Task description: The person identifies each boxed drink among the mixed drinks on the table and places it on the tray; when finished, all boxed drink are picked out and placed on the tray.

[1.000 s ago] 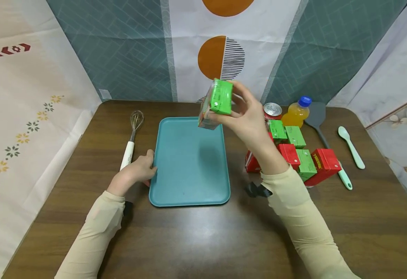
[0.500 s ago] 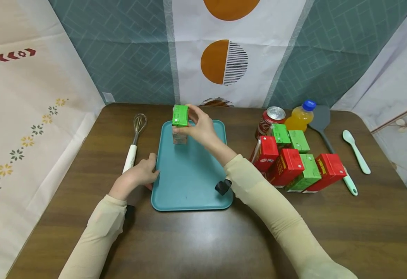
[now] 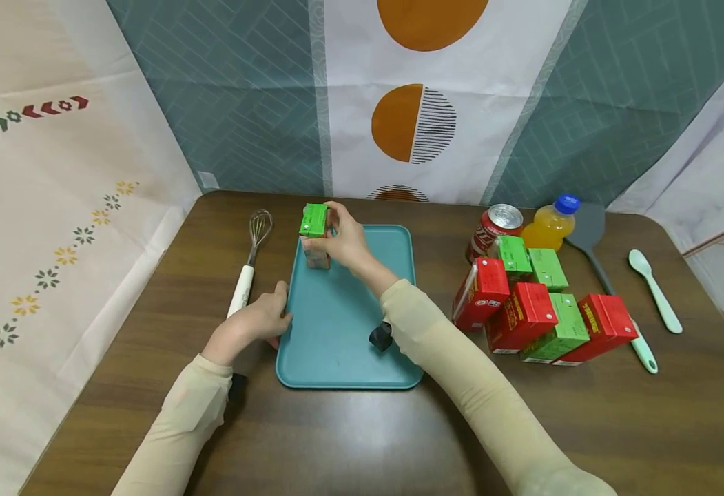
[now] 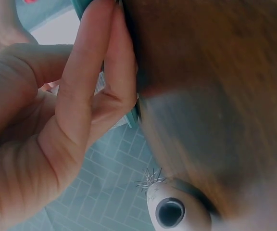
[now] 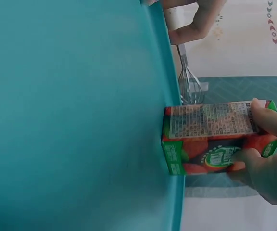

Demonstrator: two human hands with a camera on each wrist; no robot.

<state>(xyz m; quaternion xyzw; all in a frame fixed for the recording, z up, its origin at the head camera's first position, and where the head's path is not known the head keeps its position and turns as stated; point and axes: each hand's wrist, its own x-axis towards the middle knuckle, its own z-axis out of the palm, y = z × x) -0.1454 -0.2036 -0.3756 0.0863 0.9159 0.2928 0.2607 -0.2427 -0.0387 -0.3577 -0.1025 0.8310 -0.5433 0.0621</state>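
The blue-green tray (image 3: 346,337) lies on the brown table. My left hand (image 3: 257,322) holds its left rim, and in the left wrist view the fingers (image 4: 83,72) pinch the edge. At the tray's far left corner stands a juice box (image 3: 315,220) with a bright green top, upright. My right hand (image 3: 350,242) grips it from the right, thumb in front and fingers behind. Red fruit pictures and a printed panel show on the juice box (image 5: 210,137) in the right wrist view, where its bottom sits close against the tray's rim.
Right of the tray stand red cartons (image 3: 525,313) and green cartons (image 3: 563,327) in a cluster. Behind them are a soda can (image 3: 490,231) and an orange juice bottle (image 3: 550,224). A spatula (image 3: 587,234) and a spoon (image 3: 656,293) lie farther right. A whisk (image 3: 249,265) lies left.
My right hand has carried the juice box leftward and down from above the tray's far right part to its far left corner. The left hand keeps its hold on the rim.
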